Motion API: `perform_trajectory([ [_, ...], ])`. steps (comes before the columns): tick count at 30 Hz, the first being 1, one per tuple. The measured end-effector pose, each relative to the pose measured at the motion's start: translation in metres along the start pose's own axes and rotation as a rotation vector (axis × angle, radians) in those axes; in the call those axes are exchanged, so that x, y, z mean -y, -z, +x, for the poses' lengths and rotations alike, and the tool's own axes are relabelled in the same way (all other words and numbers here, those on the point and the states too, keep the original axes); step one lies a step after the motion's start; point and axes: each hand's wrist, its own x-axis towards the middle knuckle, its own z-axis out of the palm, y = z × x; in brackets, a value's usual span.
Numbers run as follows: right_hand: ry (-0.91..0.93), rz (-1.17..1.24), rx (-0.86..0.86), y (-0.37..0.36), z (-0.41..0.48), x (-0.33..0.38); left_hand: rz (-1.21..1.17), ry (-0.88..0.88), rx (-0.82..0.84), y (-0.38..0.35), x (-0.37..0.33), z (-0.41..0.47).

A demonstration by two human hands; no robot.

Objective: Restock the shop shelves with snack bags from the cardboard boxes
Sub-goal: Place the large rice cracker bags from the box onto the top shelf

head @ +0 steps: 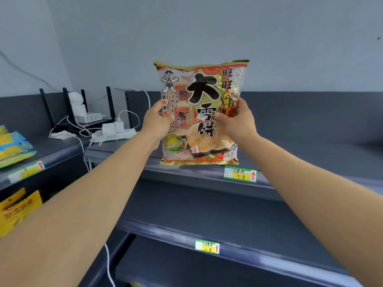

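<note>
Dark grey shelves (207, 206) are set against a pale grey wall (207, 27). A snack bag (200, 112) is held upright over the top shelf, gripped at its sides by the left hand (154, 123) and right hand (238, 121). Price-tag (240, 174) figures are blurred; a yellow packet (17, 210) is cut off at the left edge.

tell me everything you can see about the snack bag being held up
The snack bag is a large glossy plastic pack, gold and red, partly clear, with big black characters, a cartoon boy and pictured round crackers. It is upright, sealed, facing the camera, gripped at its sides by the left hand and right hand, above the top shelf.
</note>
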Motion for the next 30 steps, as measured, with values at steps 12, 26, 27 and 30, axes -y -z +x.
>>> perform_trajectory([
  [12,-0.005,-0.066,-0.060,-0.137,0.116,-0.022,-0.030,0.064,0.093,0.032,0.086,0.182],
  [26,-0.147,-0.150,0.022,-0.190,0.183,-0.065,0.019,0.122,0.166,0.014,0.152,0.285],
  [27,-0.160,-0.155,0.034,-0.192,0.185,-0.066,0.039,0.123,0.165,0.014,0.154,0.288],
  [30,-0.211,-0.228,0.073,-0.197,0.188,-0.069,0.112,0.138,0.191,0.013,0.161,0.292],
])
